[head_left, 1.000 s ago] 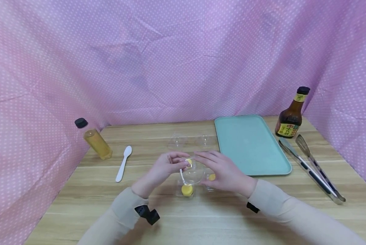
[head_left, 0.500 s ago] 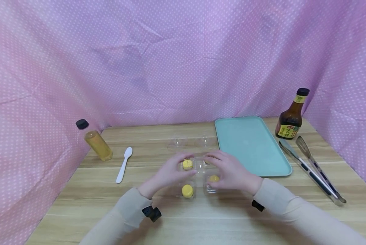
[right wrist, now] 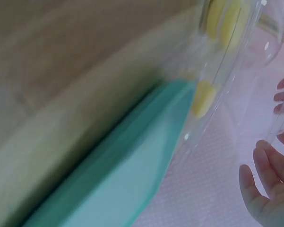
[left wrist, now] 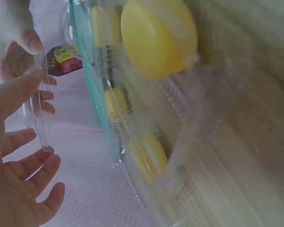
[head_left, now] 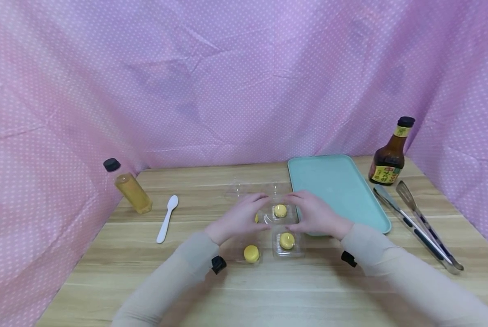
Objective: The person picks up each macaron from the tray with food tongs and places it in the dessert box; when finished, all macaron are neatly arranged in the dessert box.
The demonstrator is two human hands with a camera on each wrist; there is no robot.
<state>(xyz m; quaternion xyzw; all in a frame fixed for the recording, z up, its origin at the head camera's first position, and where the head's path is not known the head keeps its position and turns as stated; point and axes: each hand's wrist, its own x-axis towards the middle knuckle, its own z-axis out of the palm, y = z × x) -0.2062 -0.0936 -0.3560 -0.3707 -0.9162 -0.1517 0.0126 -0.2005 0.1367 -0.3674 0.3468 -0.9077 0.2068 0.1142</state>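
Observation:
Both hands hold a thin, round, clear plastic lid [left wrist: 42, 120] by its edges, the left hand [head_left: 239, 217] on one side and the right hand [head_left: 318, 215] on the other. In the left wrist view the left thumb and fingertips curl onto its rim. Below them lie clear plastic boxes [head_left: 288, 254] with yellow macarons: one front left [head_left: 251, 254], one front right [head_left: 287, 241], one at the back right [head_left: 280, 210]. Another, partly hidden by the left hand, shows as a yellow sliver. A macaron [left wrist: 156, 40] looms large in the left wrist view.
Clear plastic domes [head_left: 236, 188] lie behind the boxes. A mint tray [head_left: 337, 190] is right of them, then a sauce bottle [head_left: 387, 156], tongs [head_left: 415, 229] and a slotted spatula [head_left: 425, 222]. To the left are a white spoon [head_left: 168, 219] and a bottle of amber liquid [head_left: 131, 190].
The lid, earlier raised and tilted in front of the left hand, is now level between the hands. Both hands have shifted slightly right, uncovering the two right-hand macarons.

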